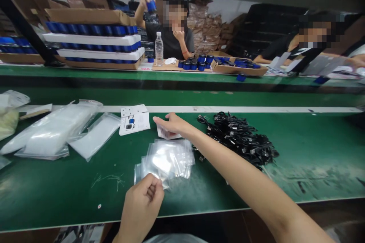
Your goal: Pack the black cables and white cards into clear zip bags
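My left hand [144, 202] is closed at the near edge of a spread of clear plastic bags [168, 159], its curled fingers pinching a bag by the corner. Beyond the bags, my right hand [173, 124] reaches across over a small white printed paper [165, 133]. Its thumb is stretched out to the left, and the other fingers are partly hidden. White printed leaflets [139, 122] lie left of this hand. A heap of black cables [239, 136] rests on the green table, right of my right forearm.
Filled plastic packs [57, 133] lie at the left of the green table [114, 197]. Across a raised ledge, a person holds up a blue jar-like item [151, 5]. Stacked trays of blue items [97, 45], a water bottle [159, 50] and another person are there.
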A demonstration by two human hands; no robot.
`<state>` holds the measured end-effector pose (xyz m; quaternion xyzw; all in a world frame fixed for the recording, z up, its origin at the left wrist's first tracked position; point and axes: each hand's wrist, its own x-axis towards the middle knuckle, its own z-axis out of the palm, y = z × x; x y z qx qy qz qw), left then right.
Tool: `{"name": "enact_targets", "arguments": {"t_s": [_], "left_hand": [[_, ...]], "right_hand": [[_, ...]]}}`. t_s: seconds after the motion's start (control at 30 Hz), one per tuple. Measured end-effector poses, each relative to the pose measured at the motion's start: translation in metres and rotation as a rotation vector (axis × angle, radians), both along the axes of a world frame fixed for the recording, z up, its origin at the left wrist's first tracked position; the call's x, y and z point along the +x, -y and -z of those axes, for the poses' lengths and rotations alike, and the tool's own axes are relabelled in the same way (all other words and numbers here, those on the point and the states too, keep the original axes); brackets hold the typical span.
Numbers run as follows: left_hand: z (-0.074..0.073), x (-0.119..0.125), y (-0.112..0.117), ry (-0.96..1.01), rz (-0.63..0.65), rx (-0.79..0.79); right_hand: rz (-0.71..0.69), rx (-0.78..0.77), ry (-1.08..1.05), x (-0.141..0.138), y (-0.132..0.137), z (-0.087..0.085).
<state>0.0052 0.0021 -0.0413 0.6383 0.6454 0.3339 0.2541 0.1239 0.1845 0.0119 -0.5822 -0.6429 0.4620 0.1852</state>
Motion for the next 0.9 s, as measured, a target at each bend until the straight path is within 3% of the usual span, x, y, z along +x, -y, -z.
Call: {"name": "enact_targets", "arguments": {"t_s": [0.13,0.3,0.4,0.5,0.6,0.7,0.8,0.9], "left_hand": [[0.000,0.001,0.000,0.011,-0.004,0.004],[-0.003,0.001,-0.001,0.059,-0.020,-0.018],[-0.004,0.003,0.000,0.110,-0.069,-0.038],[-0.006,0.006,0.001,0.196,-0.149,-0.064],[-0.009,0.009,0.001,0.301,-0.235,-0.082],[-0.013,0.013,0.000,0.382,-0.313,-0.083],[-0.017,0.015,0.000,0.421,-0.369,-0.068],[-0.018,0.014,0.000,0.382,-0.381,-0.027]], "right_hand": [[-0.027,-0.124,-0.061,0.002,-0.009,0.011],[-0.045,-0.167,-0.132,0.011,-0.007,0.014],[-0.050,-0.147,-0.123,0.014,-0.008,0.013],[-0.005,-0.023,-0.092,0.022,0.003,0.004],[0.050,0.193,-0.066,0.038,0.040,-0.014],[0.014,0.339,-0.063,0.056,0.098,-0.023],[-0.127,0.561,0.024,0.059,0.149,-0.013],[-0.200,0.674,0.058,0.045,0.173,0.008]]}}
